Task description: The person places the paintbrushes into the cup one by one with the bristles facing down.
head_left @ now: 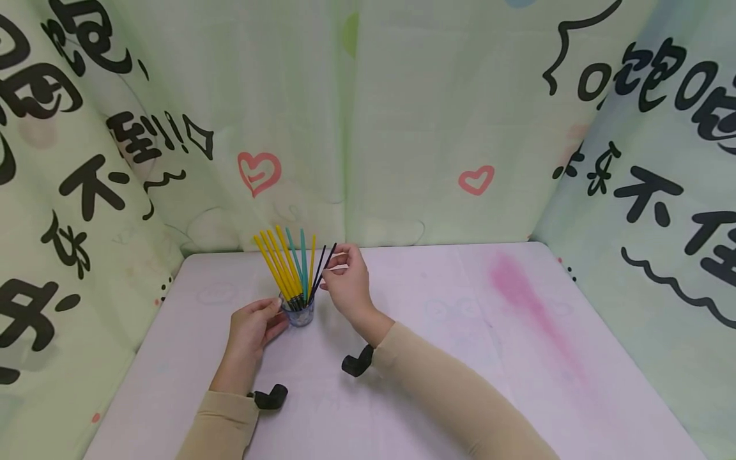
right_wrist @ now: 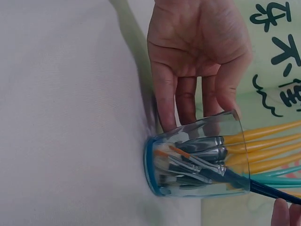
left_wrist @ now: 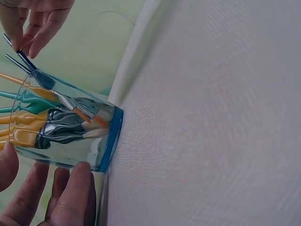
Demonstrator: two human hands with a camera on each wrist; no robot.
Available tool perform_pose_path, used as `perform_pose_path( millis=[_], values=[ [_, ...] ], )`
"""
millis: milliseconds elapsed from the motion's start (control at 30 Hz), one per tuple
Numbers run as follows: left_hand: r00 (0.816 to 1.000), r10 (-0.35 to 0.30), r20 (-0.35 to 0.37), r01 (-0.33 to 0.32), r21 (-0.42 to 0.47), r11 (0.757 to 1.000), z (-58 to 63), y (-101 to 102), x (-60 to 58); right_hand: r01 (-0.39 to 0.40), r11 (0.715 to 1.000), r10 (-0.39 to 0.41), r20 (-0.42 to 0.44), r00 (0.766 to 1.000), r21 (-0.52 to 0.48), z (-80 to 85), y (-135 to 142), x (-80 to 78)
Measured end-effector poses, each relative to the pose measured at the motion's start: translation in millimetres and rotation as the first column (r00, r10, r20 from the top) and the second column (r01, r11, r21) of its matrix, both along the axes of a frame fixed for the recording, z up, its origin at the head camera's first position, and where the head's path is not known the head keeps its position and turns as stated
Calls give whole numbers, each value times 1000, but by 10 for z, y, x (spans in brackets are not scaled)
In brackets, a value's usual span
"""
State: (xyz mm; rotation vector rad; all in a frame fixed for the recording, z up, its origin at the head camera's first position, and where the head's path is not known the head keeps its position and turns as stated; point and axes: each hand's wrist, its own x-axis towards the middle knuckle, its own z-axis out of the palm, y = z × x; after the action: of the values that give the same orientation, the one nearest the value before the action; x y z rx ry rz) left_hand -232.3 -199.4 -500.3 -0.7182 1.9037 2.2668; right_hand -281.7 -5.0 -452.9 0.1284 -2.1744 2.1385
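Note:
A clear cup (head_left: 298, 316) with a blue base stands on the table, holding several yellow paintbrushes (head_left: 278, 265), two teal paintbrushes (head_left: 303, 255) and two dark blue paintbrushes (head_left: 329, 259), bristles down. My left hand (head_left: 253, 329) rests against the cup's left side, its fairly straight fingertips (right_wrist: 168, 123) on the wall and its thumb by the rim. At the cup's right, my right hand (head_left: 349, 281) pinches a dark blue handle between thumb and fingertips. In the left wrist view, that brush's lower part (left_wrist: 44, 80) is still inside the cup, leaning toward the right hand (left_wrist: 42, 23).
A pale cloth covers the table (head_left: 448, 358), with a pink smear (head_left: 531, 306) on its right. Light green curtains (head_left: 402, 128) with black characters and pink hearts surround the back and sides. Black wrist mounts (head_left: 271, 397) sit at both beige sleeves.

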Motion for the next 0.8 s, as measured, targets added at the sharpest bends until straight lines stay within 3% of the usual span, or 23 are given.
perform_pose_path(
  millis=[233,433,800],
  values=[
    [1000,4,3,-4,-2,1000,13,13,0,-42,992,39,28,999,116,-60,11,-10],
    [1000,4,7,-5,20,1000,24,30,15,-111,959,82,121,989,260,-141,102,36],
    [1000,-25,17,25,-15,1000,17,2,64,-157,931,112,153,982,328,-244,374,208]
  ],
)
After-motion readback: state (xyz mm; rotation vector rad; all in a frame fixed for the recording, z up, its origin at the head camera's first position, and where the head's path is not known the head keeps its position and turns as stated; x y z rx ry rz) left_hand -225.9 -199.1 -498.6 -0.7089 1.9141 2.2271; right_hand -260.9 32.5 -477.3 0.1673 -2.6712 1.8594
